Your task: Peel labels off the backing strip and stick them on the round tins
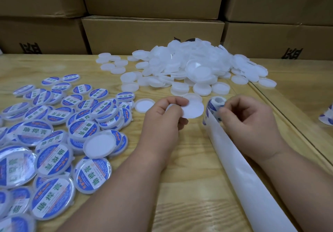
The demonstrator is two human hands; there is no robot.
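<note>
My left hand (163,116) pinches a plain white round tin (193,110) by its edge, held just above the table. My right hand (246,121) grips the curled end of the backing strip (234,163), where blue labels (210,108) show on the roll; its fingers are closed on the strip's edge. The white strip runs from the roll toward the lower right under my right forearm. A heap of unlabelled white tins (189,66) lies at the back centre. Several labelled blue-and-white tins (54,132) spread over the left of the table.
Brown cardboard boxes (153,31) are stacked along the back. The wooden table (189,186) has a seam running diagonally at the right (288,116). A piece of blue-printed label material (327,118) lies at the right edge. One open white tin (144,105) sits beside my left hand.
</note>
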